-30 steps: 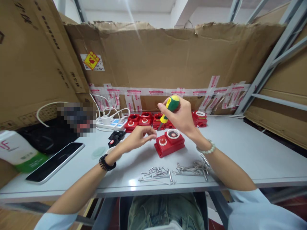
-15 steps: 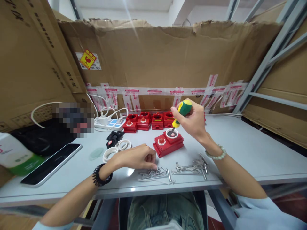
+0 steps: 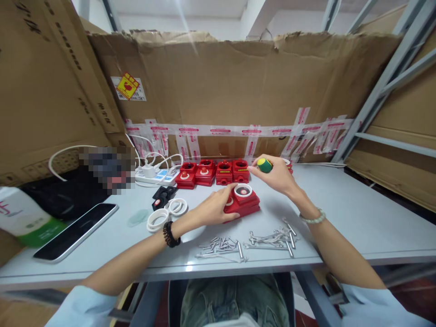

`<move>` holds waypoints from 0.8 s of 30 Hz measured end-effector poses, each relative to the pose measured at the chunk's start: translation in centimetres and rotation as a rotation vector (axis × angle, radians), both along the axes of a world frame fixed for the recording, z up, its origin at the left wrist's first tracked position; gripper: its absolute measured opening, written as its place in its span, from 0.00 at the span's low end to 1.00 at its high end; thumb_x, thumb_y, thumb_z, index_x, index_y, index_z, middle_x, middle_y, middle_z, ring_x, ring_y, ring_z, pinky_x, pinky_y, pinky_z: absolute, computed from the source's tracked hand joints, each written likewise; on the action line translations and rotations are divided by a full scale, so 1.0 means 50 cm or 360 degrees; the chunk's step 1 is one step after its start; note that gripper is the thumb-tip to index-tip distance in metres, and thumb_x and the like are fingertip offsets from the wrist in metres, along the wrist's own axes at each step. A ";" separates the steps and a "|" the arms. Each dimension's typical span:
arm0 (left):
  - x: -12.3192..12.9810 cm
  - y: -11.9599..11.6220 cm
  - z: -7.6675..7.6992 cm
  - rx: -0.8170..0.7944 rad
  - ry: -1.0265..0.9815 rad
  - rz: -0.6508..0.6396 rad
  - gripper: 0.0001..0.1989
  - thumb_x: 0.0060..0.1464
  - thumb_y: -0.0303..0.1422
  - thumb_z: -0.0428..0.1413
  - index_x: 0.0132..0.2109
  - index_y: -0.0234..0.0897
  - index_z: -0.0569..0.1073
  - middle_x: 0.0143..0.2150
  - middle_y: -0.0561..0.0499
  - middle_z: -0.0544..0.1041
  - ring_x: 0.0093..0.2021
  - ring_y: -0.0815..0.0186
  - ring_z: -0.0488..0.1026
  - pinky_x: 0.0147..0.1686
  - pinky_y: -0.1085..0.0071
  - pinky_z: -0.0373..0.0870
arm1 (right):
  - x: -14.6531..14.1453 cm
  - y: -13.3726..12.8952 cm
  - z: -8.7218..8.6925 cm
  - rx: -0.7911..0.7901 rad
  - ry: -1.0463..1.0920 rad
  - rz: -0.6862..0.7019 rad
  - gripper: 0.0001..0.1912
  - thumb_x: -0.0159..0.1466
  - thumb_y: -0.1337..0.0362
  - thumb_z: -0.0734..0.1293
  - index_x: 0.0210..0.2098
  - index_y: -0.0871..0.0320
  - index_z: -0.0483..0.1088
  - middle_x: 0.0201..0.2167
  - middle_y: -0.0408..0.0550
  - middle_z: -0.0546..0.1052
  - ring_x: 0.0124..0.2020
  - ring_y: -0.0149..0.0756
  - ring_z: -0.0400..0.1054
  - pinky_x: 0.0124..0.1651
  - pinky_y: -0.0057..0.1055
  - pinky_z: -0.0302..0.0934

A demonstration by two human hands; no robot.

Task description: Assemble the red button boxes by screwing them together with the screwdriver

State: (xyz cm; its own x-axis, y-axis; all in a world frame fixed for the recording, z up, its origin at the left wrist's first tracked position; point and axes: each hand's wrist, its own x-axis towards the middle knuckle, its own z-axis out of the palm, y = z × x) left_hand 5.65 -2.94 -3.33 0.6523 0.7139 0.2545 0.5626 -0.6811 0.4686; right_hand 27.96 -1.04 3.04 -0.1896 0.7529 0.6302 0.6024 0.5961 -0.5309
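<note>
My left hand (image 3: 216,206) grips the left end of a red plastic box (image 3: 250,207), with the thumb along its front and the fingers over its top. A white ring (image 3: 243,197) with a dark disc inside sits on the box's raised round opening. Up and to the right of the box, my right hand (image 3: 279,177) is closed around a green and yellow screwdriver (image 3: 265,165). Only the handle shows; the shaft cannot be made out. Small screws (image 3: 221,244) lie in front of the box, with longer metal pins and white cords (image 3: 272,238) to their right.
Several similar red boxes (image 3: 225,175) line the back, beside a white power strip (image 3: 160,176). Loose white rings (image 3: 157,220) and black parts (image 3: 161,197) lie left. A phone (image 3: 76,231) and a green-and-white pack (image 3: 27,218) are farther left. Cardboard (image 3: 218,86) walls the back.
My left hand has moved from beside the screws up onto the red box. My right hand has lifted the screwdriver away from the white ring, up and to the right.
</note>
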 end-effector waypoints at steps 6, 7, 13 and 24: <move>-0.054 0.014 0.015 -0.0155 -0.0119 -0.0189 0.43 0.50 0.42 0.62 0.66 0.38 0.51 0.68 0.36 0.56 0.65 0.49 0.60 0.61 0.54 0.60 | -0.001 0.009 -0.021 -0.0232 -0.0108 0.0025 0.17 0.56 0.50 0.70 0.31 0.60 0.74 0.26 0.46 0.76 0.29 0.35 0.67 0.34 0.32 0.59; -0.058 0.014 0.020 -0.0173 -0.0163 -0.0198 0.43 0.50 0.43 0.63 0.66 0.38 0.51 0.68 0.36 0.56 0.65 0.49 0.59 0.62 0.54 0.59 | -0.002 0.009 -0.021 -0.0227 -0.0083 0.0032 0.17 0.56 0.50 0.69 0.31 0.60 0.74 0.27 0.47 0.77 0.30 0.35 0.67 0.35 0.32 0.60; -0.059 0.002 0.053 -0.0095 -0.0438 -0.0098 0.41 0.52 0.44 0.61 0.66 0.43 0.51 0.66 0.39 0.59 0.65 0.51 0.60 0.61 0.54 0.61 | -0.011 0.004 -0.017 -0.0402 0.0306 0.0030 0.19 0.55 0.48 0.70 0.32 0.60 0.74 0.25 0.46 0.76 0.24 0.30 0.66 0.27 0.28 0.60; -0.034 0.017 0.032 0.0435 -0.0583 0.0162 0.43 0.50 0.44 0.63 0.65 0.39 0.50 0.67 0.36 0.57 0.66 0.49 0.57 0.64 0.51 0.56 | -0.019 -0.027 0.016 -0.1165 0.0982 0.0469 0.20 0.50 0.54 0.74 0.20 0.59 0.62 0.14 0.38 0.64 0.13 0.20 0.53 0.10 0.18 0.44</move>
State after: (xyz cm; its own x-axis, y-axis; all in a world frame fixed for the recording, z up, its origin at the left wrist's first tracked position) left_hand 3.96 -2.09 -1.75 0.4143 0.6446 0.6425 0.4640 -0.7570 0.4602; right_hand 27.02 -2.39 3.83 -0.2271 0.9705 0.0813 -0.0215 0.0785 -0.9967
